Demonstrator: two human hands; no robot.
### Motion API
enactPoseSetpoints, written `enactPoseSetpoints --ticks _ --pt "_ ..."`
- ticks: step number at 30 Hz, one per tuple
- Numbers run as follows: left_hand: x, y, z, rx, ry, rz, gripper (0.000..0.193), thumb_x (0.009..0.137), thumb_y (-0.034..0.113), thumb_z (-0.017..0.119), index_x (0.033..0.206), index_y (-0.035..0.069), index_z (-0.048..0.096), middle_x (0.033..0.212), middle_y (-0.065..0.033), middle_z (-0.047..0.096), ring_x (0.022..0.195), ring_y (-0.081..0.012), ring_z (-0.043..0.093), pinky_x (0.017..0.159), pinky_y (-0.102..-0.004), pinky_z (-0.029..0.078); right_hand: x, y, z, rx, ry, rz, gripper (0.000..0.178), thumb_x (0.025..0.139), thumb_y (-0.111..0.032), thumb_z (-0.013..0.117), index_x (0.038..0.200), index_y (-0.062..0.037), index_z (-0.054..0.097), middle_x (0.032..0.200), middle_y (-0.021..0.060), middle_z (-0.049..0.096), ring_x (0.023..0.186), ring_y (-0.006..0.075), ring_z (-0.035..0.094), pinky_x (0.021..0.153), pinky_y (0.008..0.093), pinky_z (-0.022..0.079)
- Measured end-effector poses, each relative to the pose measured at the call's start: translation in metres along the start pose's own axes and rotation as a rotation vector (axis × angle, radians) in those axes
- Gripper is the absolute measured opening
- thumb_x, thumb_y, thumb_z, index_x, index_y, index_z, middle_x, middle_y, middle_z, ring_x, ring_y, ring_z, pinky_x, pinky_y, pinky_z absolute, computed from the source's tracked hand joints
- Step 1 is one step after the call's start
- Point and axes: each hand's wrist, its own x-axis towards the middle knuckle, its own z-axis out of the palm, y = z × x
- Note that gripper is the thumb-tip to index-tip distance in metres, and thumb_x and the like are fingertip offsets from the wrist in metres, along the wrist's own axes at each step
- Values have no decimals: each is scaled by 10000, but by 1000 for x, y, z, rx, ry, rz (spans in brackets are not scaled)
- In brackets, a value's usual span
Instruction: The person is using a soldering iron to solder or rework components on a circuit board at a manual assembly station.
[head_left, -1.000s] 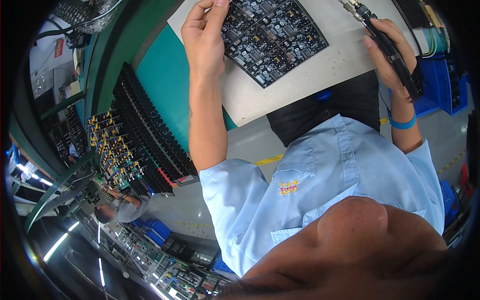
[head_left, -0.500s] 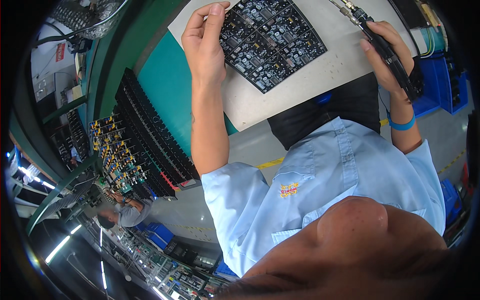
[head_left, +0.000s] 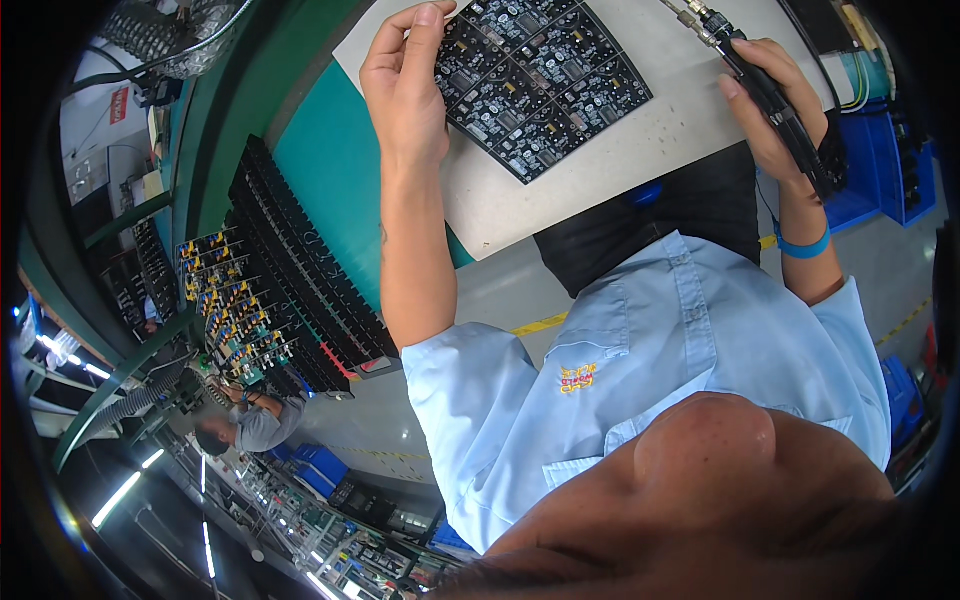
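Note:
A black panel of circuit boards (head_left: pixel 545 85), scored into several sections and crowded with small parts, lies on a pale board (head_left: pixel 490 215) on the bench. My left hand (head_left: pixel 405 95) is at the panel's left edge, its fingers curled and its thumb pressed toward the forefinger. Whatever sits between those fingertips, if anything, is too small or hidden to name. To the right of the panel, my right hand (head_left: pixel 780 115) is wrapped around a black handheld tool (head_left: pixel 775 105) with metal fittings at its far end. The tool is tilted and apart from the panel.
A green mat (head_left: pixel 325 170) shows left of the pale board. Farther left stand black slotted racks (head_left: pixel 300 260) and rows of boards with yellow parts (head_left: pixel 230 300). Blue bins (head_left: pixel 880 165) stand at the right. Another person (head_left: pixel 255 425) works in the background.
The whole view has shifted very slightly. Both hands, the tool and the panel keep the same places relative to one another.

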Motion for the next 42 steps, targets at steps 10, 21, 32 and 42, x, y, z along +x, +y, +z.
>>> enactPoseSetpoints --ticks 10,21,32,42 --pt "1 -2 -2 48 14 -34 168 977 163 617 1046 24 681 892 -20 665 757 -66 553 720 -188 431 0 0 0 17 -6 5 394 810 69 699 1197 41 629 1137 189 647 892 234 649 822 281 506" --pt "-2 2 -1 64 0 -38 175 977 145 607 1089 21 663 885 -30 659 749 -63 549 704 -184 428 1 -2 -1 -13 -15 9 389 814 56 705 1196 37 631 1143 188 649 894 233 648 827 282 505" --pt "-3 2 -2 91 -44 7 260 1014 234 546 1104 15 656 914 -78 685 752 -88 589 697 -195 450 0 -2 -2 -15 -23 18 390 812 56 705 1195 34 631 1141 186 649 901 231 642 828 282 501" --pt "-3 12 -4 -13 -146 -33 361 1021 276 489 1179 -8 643 989 -137 721 788 -135 657 703 -213 499 5 -7 -2 65 -27 49 402 811 60 702 1204 34 624 1148 184 642 897 227 634 825 289 498"
